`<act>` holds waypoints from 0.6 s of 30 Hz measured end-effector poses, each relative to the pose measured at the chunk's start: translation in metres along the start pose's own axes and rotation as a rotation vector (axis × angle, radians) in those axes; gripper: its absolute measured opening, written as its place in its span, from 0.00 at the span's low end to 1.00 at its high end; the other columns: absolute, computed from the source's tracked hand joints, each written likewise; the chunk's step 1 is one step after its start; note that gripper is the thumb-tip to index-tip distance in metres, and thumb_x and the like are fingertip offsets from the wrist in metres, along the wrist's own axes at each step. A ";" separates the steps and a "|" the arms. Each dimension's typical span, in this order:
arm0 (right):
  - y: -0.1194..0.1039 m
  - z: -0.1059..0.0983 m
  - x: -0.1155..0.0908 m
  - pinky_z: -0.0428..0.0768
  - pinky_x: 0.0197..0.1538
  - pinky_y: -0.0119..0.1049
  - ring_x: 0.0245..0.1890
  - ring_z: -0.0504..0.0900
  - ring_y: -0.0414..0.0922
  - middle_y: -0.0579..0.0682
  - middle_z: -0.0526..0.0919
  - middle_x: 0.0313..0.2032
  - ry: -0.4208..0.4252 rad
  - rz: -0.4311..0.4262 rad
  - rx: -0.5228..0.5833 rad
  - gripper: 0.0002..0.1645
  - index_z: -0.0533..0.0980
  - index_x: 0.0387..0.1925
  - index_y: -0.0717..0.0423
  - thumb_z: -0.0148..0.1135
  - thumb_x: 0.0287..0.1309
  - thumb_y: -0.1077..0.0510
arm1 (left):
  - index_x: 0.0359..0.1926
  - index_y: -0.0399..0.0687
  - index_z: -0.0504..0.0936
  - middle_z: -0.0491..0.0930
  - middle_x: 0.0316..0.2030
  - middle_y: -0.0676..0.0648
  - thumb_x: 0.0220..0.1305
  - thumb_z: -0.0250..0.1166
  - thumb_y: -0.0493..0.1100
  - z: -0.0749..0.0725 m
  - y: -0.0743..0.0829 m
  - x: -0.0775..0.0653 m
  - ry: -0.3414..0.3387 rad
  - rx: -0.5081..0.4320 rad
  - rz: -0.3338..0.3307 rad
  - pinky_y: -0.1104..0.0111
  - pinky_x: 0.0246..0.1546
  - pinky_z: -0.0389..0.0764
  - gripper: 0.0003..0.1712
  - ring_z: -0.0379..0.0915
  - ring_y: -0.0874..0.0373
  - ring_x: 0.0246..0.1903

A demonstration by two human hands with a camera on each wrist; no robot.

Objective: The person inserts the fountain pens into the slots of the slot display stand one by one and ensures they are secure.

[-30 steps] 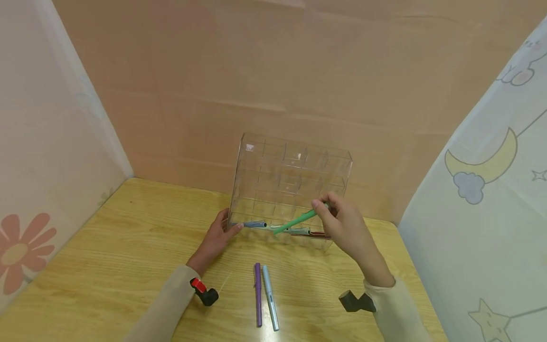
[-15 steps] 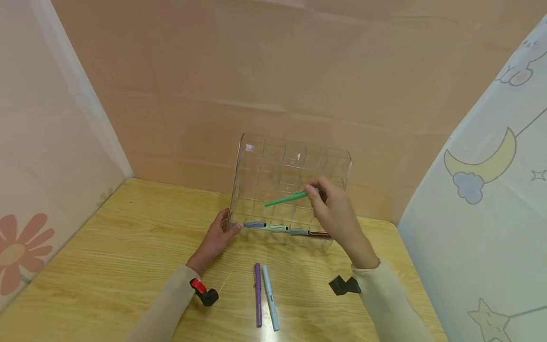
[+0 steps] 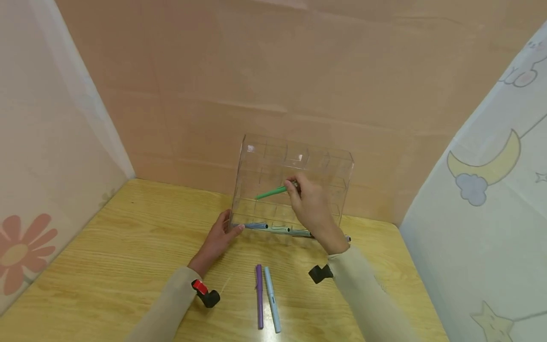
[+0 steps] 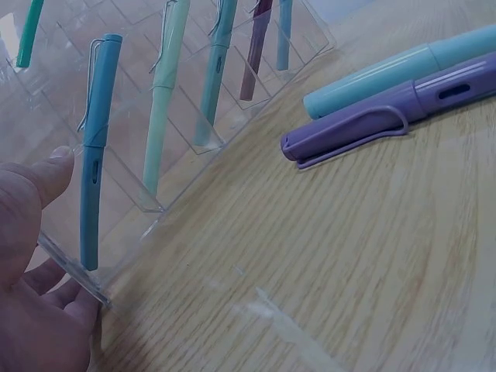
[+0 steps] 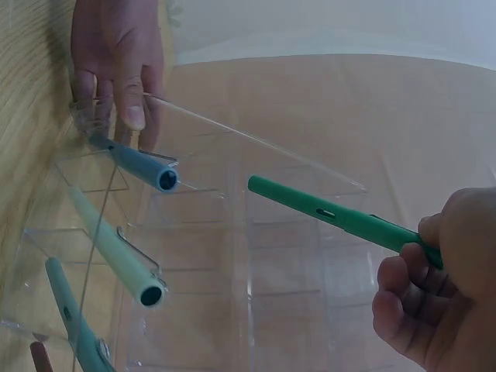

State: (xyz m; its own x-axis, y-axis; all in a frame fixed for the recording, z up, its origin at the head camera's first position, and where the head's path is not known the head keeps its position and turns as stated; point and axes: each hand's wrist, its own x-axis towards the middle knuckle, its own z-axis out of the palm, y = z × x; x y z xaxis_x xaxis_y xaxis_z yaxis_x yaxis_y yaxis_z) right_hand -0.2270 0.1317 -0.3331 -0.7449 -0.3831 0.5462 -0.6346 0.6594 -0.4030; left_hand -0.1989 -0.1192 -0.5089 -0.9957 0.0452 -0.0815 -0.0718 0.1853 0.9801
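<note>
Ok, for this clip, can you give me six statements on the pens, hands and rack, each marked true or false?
1. The right hand holds the green pen. True.
2. The green pen lies on the table. False: it is in the right hand.
3. The left hand grips an edge of the clear rack. True.
4. The rack holds no pens. False: a blue pen and others are in it.
5. The purple pen lies on the table. True.
6. The purple pen stands upright. False: it lies flat.

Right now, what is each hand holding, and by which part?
The right hand pinches the green pen by its cap end; the left hand grips the clear compartmented rack at its lower left corner.
</note>
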 end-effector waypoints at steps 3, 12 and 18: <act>-0.002 0.011 0.002 0.62 0.19 0.26 0.14 0.64 0.36 0.51 0.79 0.21 -0.008 -0.035 -0.032 0.12 0.79 0.51 0.64 0.58 0.79 0.58 | 0.85 0.43 0.47 0.52 0.83 0.31 0.79 0.63 0.54 0.001 -0.001 0.000 -0.001 -0.009 0.012 0.37 0.80 0.60 0.49 0.50 0.29 0.82; -0.001 0.024 0.003 0.61 0.17 0.25 0.13 0.64 0.34 0.50 0.79 0.20 -0.016 -0.055 -0.067 0.11 0.77 0.50 0.64 0.58 0.79 0.58 | 0.85 0.42 0.47 0.53 0.83 0.30 0.80 0.62 0.51 0.003 -0.003 0.003 0.002 -0.007 0.024 0.36 0.80 0.61 0.47 0.51 0.29 0.82; -0.002 0.028 0.001 0.61 0.16 0.25 0.12 0.62 0.35 0.49 0.78 0.20 -0.061 -0.030 -0.091 0.10 0.77 0.50 0.62 0.58 0.80 0.58 | 0.85 0.41 0.46 0.53 0.83 0.30 0.80 0.62 0.51 0.003 -0.001 0.002 -0.001 0.000 0.028 0.36 0.79 0.62 0.47 0.51 0.28 0.82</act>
State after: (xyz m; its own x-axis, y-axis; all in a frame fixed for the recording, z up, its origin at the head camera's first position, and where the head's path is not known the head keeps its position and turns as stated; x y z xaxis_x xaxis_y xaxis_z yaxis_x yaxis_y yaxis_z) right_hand -0.2329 0.1116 -0.3525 -0.7386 -0.4407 0.5102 -0.6377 0.7021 -0.3169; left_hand -0.2010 -0.1166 -0.5105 -0.9972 0.0515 -0.0545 -0.0442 0.1842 0.9819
